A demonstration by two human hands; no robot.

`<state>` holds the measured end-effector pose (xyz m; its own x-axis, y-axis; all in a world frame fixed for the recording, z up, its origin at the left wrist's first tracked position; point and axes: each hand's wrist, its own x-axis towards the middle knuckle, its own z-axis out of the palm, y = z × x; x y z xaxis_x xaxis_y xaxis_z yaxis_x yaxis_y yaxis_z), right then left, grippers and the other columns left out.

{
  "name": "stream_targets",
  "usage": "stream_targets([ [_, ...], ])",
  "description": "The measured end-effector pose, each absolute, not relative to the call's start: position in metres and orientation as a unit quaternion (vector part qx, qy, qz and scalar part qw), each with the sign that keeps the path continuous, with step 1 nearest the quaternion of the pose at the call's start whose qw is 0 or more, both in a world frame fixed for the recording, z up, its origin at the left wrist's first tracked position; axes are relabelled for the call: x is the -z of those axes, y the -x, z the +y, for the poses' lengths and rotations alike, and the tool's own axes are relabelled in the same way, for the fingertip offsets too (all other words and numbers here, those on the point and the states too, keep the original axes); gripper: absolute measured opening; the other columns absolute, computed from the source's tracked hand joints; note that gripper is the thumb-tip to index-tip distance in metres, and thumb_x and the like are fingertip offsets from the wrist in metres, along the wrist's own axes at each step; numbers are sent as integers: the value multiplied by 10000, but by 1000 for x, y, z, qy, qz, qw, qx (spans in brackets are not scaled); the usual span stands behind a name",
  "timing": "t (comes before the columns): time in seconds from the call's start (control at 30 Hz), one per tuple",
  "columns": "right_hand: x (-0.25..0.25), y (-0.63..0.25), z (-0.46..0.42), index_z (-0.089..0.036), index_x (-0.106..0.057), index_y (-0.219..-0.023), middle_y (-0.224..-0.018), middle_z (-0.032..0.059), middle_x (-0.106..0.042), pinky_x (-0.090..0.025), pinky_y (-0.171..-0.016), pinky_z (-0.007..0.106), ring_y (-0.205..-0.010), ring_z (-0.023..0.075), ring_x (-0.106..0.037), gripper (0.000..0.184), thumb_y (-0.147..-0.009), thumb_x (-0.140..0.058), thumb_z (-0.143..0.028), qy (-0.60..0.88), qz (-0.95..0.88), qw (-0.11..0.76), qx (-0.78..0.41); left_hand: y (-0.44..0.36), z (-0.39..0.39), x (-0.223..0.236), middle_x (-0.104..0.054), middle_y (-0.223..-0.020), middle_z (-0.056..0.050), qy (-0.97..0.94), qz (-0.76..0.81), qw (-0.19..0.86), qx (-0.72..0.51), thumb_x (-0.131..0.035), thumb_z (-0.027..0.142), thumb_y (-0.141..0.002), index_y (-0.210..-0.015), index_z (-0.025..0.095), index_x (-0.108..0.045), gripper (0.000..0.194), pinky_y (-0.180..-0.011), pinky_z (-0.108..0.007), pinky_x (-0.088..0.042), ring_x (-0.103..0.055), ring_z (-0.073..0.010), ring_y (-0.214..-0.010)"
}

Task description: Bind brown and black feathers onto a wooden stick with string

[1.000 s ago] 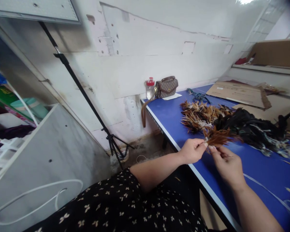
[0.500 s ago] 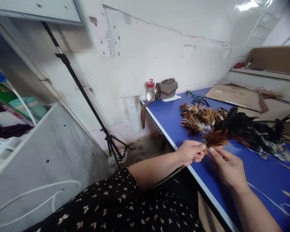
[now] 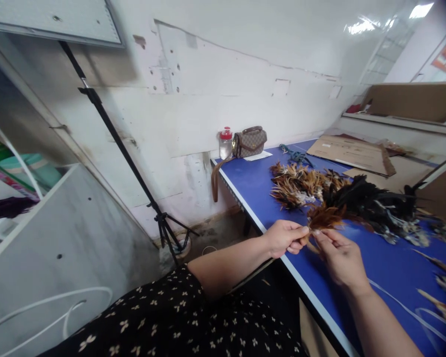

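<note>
Between my two hands is a small bunch of brown feathers (image 3: 325,216), its tips fanned out away from me. My left hand (image 3: 287,238) pinches the base of the bunch with thumb and fingertips. From the other side my right hand (image 3: 340,255) grips the same base, its fingertips almost touching the left ones. The quill ends are mostly covered by my fingers. Just past the bunch lies a heap of brown and tan feathers (image 3: 297,181), and to its right a larger heap of black feathers (image 3: 379,208), both on the blue table (image 3: 390,267).
A bottle with a red cap (image 3: 226,144) and a checked handbag (image 3: 250,142) stand at the table's far left corner. Flattened cardboard (image 3: 351,152) lies at the back. A white cord (image 3: 397,300) and loose feathers are at right. A black tripod stand (image 3: 121,158) rises on the left.
The camera view has shifted slightly, so the scene sits a little further left and lower. Both hands keep hold of the brown feathers, with only a slight shift of the fingers.
</note>
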<state>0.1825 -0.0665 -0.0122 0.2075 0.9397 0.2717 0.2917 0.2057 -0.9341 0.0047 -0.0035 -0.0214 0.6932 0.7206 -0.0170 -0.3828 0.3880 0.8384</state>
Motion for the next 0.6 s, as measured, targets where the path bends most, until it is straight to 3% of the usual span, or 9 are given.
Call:
stream_targets([
  [0.2,5,-179,-68,-190,-799,-789,-558,-22,-493,-293,-428,256,-500,114,-370,679,-763,-954,-851,554,-538,539,-336,-1,-9,18,-482,-636,84,-448,189,804,-343,-1049,790,-613,-767,192,-575,778,-469,-212,-168,-308,-21,-467],
  [0.6,1,-191,-68,-215,-791,-782,-573,-26,-509,-330,-439,262,-504,119,-401,619,-764,-993,-801,533,-538,553,-346,0,7,8,-338,-668,115,-456,112,854,-224,-1032,711,-732,-884,151,-686,675,-456,-179,-154,-193,-34,-523],
])
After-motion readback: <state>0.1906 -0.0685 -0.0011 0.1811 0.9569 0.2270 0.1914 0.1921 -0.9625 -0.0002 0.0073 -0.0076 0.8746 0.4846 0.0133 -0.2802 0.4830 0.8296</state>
